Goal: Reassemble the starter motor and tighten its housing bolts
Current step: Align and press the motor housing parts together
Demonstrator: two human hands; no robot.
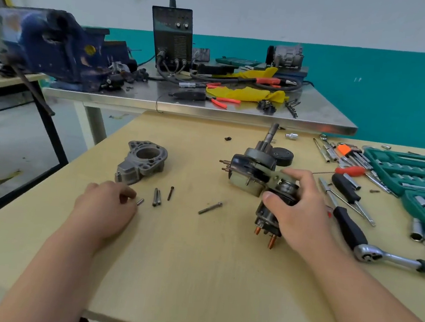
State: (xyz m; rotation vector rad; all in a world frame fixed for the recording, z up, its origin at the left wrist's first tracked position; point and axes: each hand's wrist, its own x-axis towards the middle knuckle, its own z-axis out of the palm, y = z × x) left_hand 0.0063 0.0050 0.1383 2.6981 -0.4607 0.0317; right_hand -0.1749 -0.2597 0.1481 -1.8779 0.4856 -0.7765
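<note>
Right hand (298, 210) clamps starter motor (260, 177); left hand (105, 207) pinches 1 bolt (140, 201) on table (192, 277).

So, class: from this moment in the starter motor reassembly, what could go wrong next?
The left hand is pinching one small bolt; the loose bolts beside it could roll away or get mixed up. The right hand alone steadies the motor assembly, which could tip. The aluminium housing sits apart, not yet fitted.

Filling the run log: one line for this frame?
left hand: pinching small bolt on table | right hand: gripping starter motor | housing: off, lying apart | loose bolts: uninstalled | ratchet: untouched
</note>
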